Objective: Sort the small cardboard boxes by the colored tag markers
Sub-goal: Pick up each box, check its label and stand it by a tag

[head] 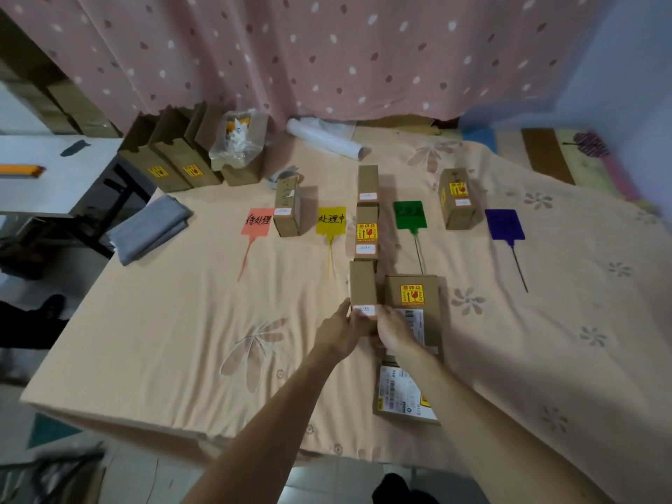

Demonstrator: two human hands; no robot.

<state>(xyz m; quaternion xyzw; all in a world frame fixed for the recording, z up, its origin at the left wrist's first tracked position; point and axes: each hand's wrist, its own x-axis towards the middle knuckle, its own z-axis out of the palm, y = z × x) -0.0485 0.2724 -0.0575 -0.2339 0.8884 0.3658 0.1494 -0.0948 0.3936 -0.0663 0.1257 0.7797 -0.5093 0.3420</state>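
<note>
Both hands grip one small cardboard box (363, 285) at its near end, my left hand (342, 331) on its left side and my right hand (394, 329) on its right. It lies in line behind two boxes (366, 231) (367, 183) standing right of the yellow tag (330, 220). A pink tag (257, 221) has one box (287, 209) to its right. Right of the green tag (409, 214) stands a box (457, 203), then the blue tag (504, 224). Two flatter boxes (412, 296) (403, 398) lie under my right forearm.
Tall cardboard boxes (171, 158) and a plastic bag (238, 140) stand at the back left of the peach cloth (182, 321). A folded grey cloth (151, 227) lies at the left edge, a white roll (323, 140) at the back, a pink curtain behind.
</note>
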